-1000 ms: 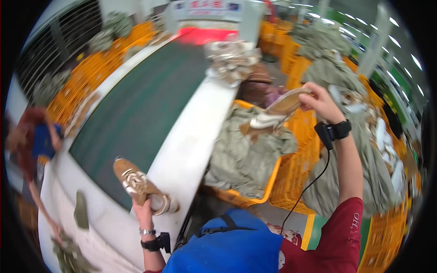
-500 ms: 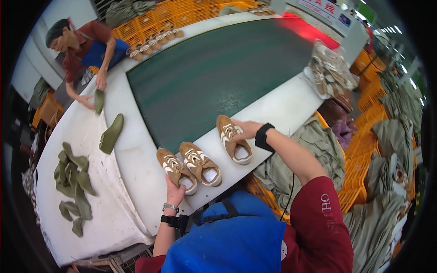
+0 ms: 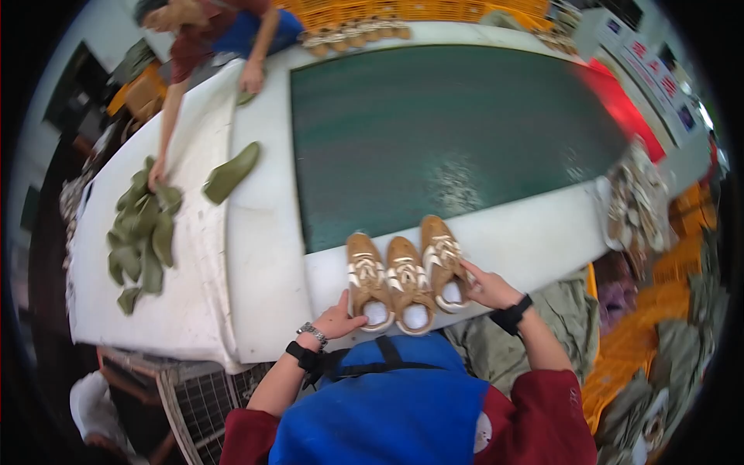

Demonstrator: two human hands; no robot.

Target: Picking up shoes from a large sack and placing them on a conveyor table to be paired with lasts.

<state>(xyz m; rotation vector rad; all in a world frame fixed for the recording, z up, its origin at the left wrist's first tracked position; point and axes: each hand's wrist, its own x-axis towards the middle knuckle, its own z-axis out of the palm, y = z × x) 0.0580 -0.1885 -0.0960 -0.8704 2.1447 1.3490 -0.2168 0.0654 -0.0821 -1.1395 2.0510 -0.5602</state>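
Three brown sneakers with white laces and white side stripes stand side by side on the white table edge (image 3: 535, 236) before me, toes pointing away. My left hand (image 3: 337, 318) grips the left sneaker (image 3: 364, 267) by its heel, thumb at the collar. Between the other two stands the middle sneaker (image 3: 406, 271), touched by neither hand. My right hand (image 3: 491, 289) holds the right sneaker (image 3: 444, 260) at its outer rear side; some of its fingers are hidden. White insoles show inside all three shoes.
A dark green conveyor belt (image 3: 434, 132) runs beyond the shoes. Left lie a pile of green shoe lasts (image 3: 143, 232) and a single last (image 3: 232, 172), where a co-worker's hand (image 3: 157, 172) reaches. Bagged shoes (image 3: 637, 198) sit right, near orange crates (image 3: 620, 380).
My right hand has brought the right sneaker leftward, beside the other two. The view has shifted. The co-worker's one hand has moved to the pile of lasts.
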